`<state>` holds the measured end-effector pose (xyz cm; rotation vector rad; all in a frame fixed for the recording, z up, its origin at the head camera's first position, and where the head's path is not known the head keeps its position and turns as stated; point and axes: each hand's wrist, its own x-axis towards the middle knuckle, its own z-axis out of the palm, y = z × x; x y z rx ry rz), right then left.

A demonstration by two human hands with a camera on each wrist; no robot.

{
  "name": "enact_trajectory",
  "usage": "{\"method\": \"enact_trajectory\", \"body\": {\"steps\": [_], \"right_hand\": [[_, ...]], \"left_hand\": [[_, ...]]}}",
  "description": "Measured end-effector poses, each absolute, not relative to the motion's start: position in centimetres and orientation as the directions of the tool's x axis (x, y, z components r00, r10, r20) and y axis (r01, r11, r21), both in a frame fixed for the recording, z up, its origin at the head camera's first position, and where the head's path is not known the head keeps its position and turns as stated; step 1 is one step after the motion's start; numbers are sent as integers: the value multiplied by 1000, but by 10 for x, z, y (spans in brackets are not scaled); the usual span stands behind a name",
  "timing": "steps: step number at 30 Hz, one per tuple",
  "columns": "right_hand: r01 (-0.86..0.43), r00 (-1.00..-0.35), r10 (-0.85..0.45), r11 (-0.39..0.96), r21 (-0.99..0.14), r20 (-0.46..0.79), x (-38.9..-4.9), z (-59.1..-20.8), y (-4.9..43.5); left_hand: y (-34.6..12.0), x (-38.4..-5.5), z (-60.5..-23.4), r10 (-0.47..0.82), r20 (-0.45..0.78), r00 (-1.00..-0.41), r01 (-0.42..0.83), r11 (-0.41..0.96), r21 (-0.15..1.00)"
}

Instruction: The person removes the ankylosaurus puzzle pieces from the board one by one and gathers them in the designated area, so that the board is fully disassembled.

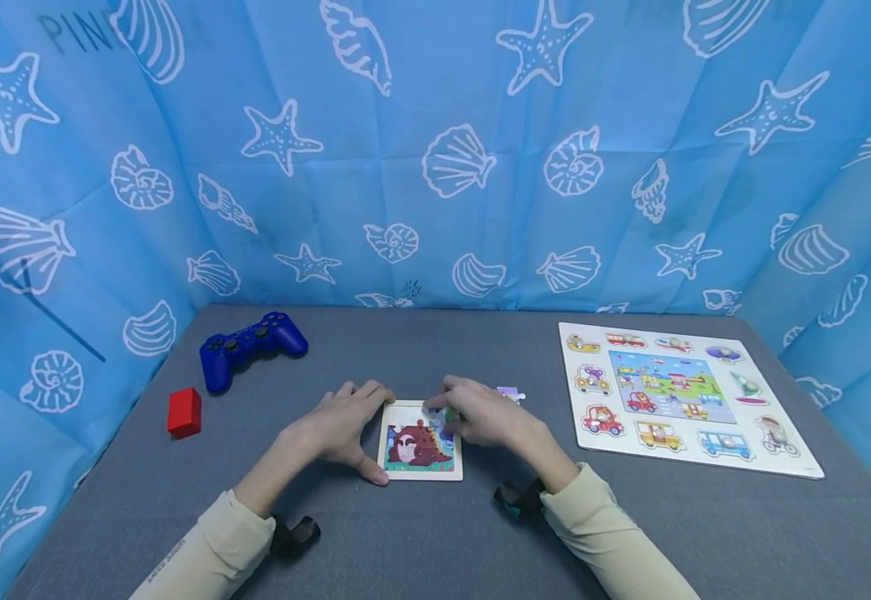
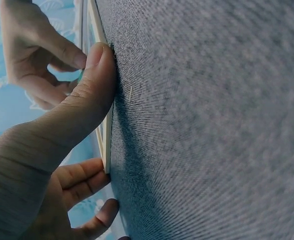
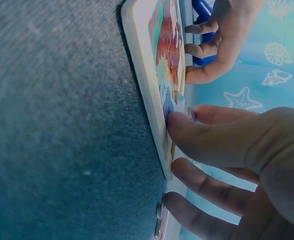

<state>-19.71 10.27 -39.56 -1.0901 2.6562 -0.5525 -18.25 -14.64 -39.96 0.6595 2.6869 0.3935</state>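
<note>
Block, red, is lying well left of the puzzle tray on the grey surface; a blue controller is sitting left of and beyond the tray. The left hand is gripping the tray's left side in a wide span, thumb at the near corner, fingers at the far one. The tray is resting flat between both hands, its near part showing a red-haired picture, its far part showing pale base. The right hand is working over the tray's far right, thumb and forefinger narrow, apparently pinching a piece. Step in hand, as judged: fitting that piece. Next move is probably calling for lining it up with its neighbours, then pressing it flat. A loose tile is lying just right of and beyond the tray, partly covered by the right hand; a vehicle board is lying farther right. Right fingers are hiding the pinched piece's outline; the left wrist view is showing the tray nearly edge-on, so its seating is staying unclear.
</note>
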Motion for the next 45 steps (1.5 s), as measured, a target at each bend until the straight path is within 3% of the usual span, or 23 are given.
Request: {"method": "enact_trajectory", "body": {"steps": [15,22,45], "right_hand": [[-664,-704,-710,662,-347,-6,-196,-396,103],[-655,-721,-692,660,-369,41,-195,-389,111],[-562,-805,-590,726,-397,60,-195,-384,184]], "left_hand": [[-147,-183,-401,494,-250,-833,402,850,340],[-147,-183,-402,490,-245,-837,402,853,333],[-147,-182,-402,504,-232,-832,418,844,337]]}}
